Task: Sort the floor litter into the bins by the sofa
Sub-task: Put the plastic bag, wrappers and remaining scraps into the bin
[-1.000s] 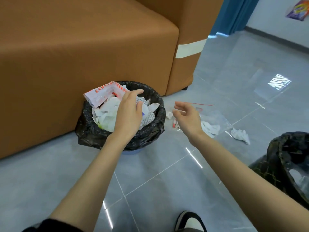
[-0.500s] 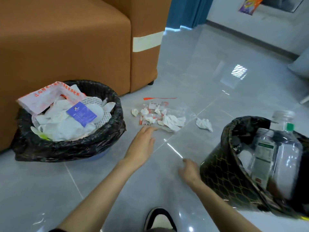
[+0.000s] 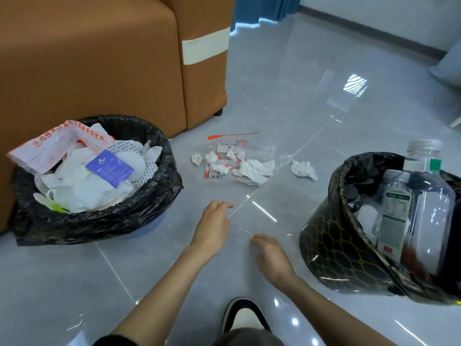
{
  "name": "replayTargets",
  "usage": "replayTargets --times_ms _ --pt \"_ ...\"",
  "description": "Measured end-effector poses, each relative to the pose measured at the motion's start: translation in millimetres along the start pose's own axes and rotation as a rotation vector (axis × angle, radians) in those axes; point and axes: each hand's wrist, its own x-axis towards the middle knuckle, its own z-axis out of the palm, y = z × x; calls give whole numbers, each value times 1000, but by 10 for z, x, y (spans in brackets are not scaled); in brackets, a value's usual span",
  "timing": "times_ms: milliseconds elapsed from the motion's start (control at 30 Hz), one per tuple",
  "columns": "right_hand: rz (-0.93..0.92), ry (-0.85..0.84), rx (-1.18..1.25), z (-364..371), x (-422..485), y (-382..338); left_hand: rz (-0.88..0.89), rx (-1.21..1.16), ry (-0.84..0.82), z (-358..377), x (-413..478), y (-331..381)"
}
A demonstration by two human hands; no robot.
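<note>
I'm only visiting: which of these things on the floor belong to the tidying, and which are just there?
Part of the job:
paper-filled bin
bottle bin
tissue and wrapper pile
stray crumpled tissue
red strip

Just there:
sofa
blue curtain
shoe
</note>
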Motion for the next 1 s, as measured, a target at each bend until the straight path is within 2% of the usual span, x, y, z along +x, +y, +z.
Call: replayTargets --times_ms 100,200,367,467,567,667,767,867,1000 --pt "21 76 -4 19 44 -12 -19 3 -3 17 -46 -56" --pt "86 113 -106 37 94 -39 -43 9 -21 36 -126 -122" --pt "127 54 -309 58 80 -97 -36 18 -18 8 -228 -172" --pt "168 83 -91 -61 111 -283 -25 26 31 -87 -252 -183" --pt "153 171 337 -340 172 -593 -30 24 153 -314 -292 -141" --pt "60 216 550 -705 220 -983 -17 -5 365 -622 -366 -67" --pt "-62 230 612 -987 250 -1414 -5 37 576 -950 -461 -2" --pt "-214 230 558 -1109 278 -1920 3 88 740 -1245 -537 -46" --pt "-308 203 451 -1071 391 -2481 -76 118 803 -1442 -611 -230"
